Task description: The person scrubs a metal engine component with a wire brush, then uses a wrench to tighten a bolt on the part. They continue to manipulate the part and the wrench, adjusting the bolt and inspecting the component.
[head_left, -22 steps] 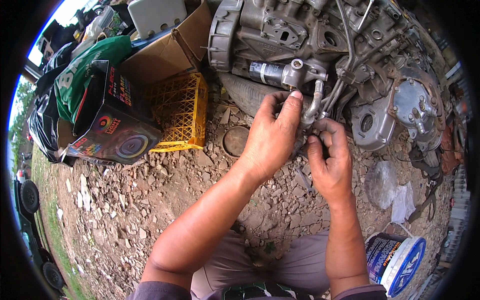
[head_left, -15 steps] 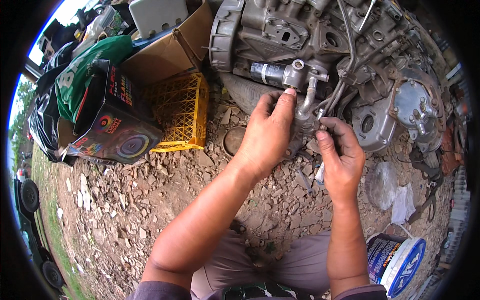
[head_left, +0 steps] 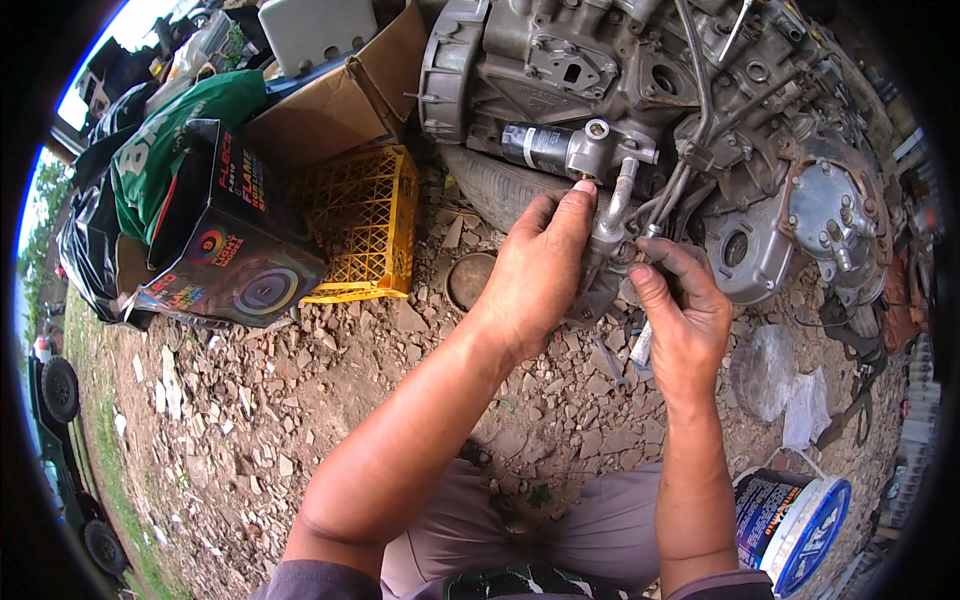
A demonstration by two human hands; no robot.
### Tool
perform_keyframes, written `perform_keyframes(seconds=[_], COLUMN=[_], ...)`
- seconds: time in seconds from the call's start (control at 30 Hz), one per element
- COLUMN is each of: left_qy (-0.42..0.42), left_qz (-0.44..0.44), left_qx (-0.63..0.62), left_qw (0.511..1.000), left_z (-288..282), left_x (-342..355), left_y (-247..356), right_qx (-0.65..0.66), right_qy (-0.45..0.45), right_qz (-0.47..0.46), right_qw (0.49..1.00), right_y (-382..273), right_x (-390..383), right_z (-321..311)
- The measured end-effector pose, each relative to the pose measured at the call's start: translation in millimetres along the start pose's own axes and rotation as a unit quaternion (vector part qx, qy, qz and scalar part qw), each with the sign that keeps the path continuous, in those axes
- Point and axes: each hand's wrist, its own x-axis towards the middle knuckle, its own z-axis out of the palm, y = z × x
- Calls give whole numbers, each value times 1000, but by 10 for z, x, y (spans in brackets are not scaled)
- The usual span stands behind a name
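Fingers [head_left: 652, 286] of the right hand [head_left: 688, 330]: thumb and forefinger drawn narrow beside the lower end of a silver, elbow-shaped metal pipe [head_left: 618, 202]; cannot tell whether they pinch anything. Left hand [head_left: 535, 270]: thumb raised, the rest curled, grip hidden. Pipe sits between both hands. Step in hand, judged: fingertip work at that lower end; next move calls for steady support. Beyond: grey cast-metal housing [head_left: 592, 155], black cylindrical canister [head_left: 535, 148], grey metal engine block [head_left: 520, 85].

Left forearm [head_left: 420, 410]: we extend it forward and rightward | Left grip [head_left: 537, 275]: we point its thumb [head_left: 575, 217] forward | Right forearm [head_left: 695, 485]: we align it nearly straight ahead | Right grip [head_left: 688, 320]: we bend its forefinger [head_left: 680, 257] inward above the thumb
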Motion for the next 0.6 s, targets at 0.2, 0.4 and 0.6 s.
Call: perform_keyframes(seconds=[0.2, 0.4, 0.6], left_qy=[-13, -15, -8], left_qz=[-19, -16, -4], left_qx=[-38, -44, 7], left_qw=[999, 999, 1000], left_z=[3, -7, -16], left_x=[15, 37, 70], left_y=[0, -41, -54], right_qx=[-1, -98, -169], right_qy=[2, 0, -3], right_qz=[7, -74, -149], right_qw=[1000, 992, 974], right_y=[-10, -41, -53], right_x=[0, 5, 12], right_z=[-4, -6, 3])
